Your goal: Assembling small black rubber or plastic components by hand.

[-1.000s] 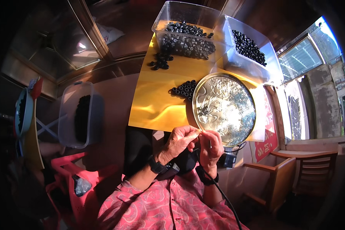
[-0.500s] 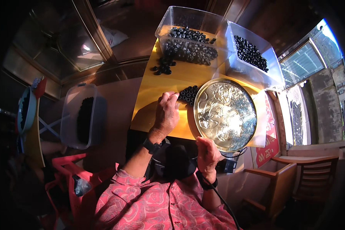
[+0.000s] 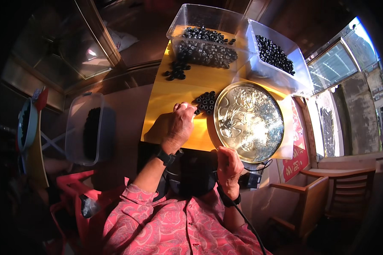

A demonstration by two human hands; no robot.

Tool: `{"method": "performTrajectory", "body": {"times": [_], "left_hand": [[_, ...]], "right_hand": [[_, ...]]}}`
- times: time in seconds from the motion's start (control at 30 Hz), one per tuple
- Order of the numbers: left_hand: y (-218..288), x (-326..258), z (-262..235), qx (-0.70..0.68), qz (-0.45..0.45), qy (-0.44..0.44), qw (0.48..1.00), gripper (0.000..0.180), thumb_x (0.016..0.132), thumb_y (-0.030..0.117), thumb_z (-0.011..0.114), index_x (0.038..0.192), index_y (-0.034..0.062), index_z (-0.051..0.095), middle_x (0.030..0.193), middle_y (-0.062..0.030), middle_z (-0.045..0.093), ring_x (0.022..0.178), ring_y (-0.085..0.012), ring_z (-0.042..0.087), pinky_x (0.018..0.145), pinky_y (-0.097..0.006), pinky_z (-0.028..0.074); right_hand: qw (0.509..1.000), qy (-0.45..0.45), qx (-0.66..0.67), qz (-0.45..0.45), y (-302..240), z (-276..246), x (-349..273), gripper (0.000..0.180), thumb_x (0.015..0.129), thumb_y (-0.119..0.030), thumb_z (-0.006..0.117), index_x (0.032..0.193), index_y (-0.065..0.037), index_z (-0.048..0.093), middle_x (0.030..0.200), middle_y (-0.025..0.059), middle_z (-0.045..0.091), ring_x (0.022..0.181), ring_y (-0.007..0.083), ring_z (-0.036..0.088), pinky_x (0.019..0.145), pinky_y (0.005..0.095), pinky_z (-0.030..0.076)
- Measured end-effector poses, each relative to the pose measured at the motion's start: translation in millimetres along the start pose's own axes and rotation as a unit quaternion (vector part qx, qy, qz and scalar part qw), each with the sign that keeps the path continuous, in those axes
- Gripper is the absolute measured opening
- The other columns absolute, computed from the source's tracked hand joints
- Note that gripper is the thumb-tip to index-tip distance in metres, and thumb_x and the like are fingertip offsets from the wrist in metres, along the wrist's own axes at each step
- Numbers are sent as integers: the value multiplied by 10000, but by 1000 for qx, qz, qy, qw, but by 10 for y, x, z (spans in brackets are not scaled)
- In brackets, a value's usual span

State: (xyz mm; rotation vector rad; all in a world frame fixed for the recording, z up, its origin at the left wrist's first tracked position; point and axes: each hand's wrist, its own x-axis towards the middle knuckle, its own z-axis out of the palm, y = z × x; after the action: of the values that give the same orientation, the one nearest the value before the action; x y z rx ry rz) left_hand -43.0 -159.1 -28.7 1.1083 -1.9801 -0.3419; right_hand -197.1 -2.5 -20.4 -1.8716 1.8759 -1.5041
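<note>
On the yellow table top (image 3: 157,89) lies a cluster of small black ring-shaped pieces (image 3: 206,102) in close rows. My left hand (image 3: 181,125) is at the left edge of that cluster, fingers curled and pressed together; its fingertips are partly hidden, so whatever they pinch cannot be made out. Touching the cluster's right side, or nearly so, is a round shiny metal tray (image 3: 249,121) with a raised pattern and bright glitter-like specks. My right hand (image 3: 230,168) is closed at the table's front edge, just below the tray, and its contents are hidden.
Two clear plastic bins, the left one (image 3: 210,27) and the right one (image 3: 274,76), hold many black pieces at the back. A loose heap of pieces (image 3: 176,71) lies left. A black cord (image 3: 249,223) runs along my right forearm. Another bin (image 3: 87,131) stands left, near a red stool (image 3: 78,187).
My left hand has shifted slightly left and toward me, showing more of the cluster's near-left edge. The right hand has turned a little and stays closed. The whole view has shifted slightly.
</note>
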Motion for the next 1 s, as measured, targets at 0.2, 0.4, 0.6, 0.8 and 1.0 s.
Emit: {"method": "performTrajectory", "body": {"times": [0.2, 0.4, 0.6, 0.8, 1.0], "left_hand": [[113, -170, -72, 20, -46, 1, 999, 182, 762, -26, 640, 942, -6, 654, 893, -164, 573, 879, -342, 573, 780, -410, 481], [290, -344, -193, -256, -158, 16, 953, 178, 808, -4, 716, 969, 3, 639, 923, -53, 601, 770, -135, 650, 675, -267, 561], [451, -626, -359, -688, -321, -60, 648, 214, 858, -8, 675, 1067, 6, 632, 951, -69, 661, 865, -171, 674, 782, -307, 583], [505, -823, -347, -766, -360, -70, 528, 196, 937, 80, 593, 1121, 25, 630, 996, -97, 680, 894, -197, 690, 796, -308, 587], [543, -923, -337, -760, -382, -94, 516, 200, 925, 78, 607, 1113, 13, 634, 969, -86, 685, 862, -187, 692, 752, -298, 592]], "right_hand": [[1000, -6, -6, 9, -25, 0, -44, 220, 785, 54, 682, 975, -27, 605, 886, 145, 656, 789, 312, 657, 682, 353, 520], [1000, -14, -6, 7, -46, 12, -74, 207, 788, 37, 693, 965, -35, 613, 880, 141, 658, 776, 304, 660, 657, 340, 519], [999, -24, 38, 29, -155, -18, -10, 212, 783, 55, 692, 965, -32, 627, 878, 130, 666, 760, 255, 672, 661, 300, 515], [906, -38, 329, 262, -286, -74, -45, 179, 816, 85, 692, 975, 5, 683, 1027, 58, 622, 923, 116, 604, 799, 219, 495], [900, -49, 378, 212, -379, -45, 3, 183, 814, 92, 687, 981, 19, 682, 1074, 80, 585, 991, 142, 593, 850, 247, 497]]}}
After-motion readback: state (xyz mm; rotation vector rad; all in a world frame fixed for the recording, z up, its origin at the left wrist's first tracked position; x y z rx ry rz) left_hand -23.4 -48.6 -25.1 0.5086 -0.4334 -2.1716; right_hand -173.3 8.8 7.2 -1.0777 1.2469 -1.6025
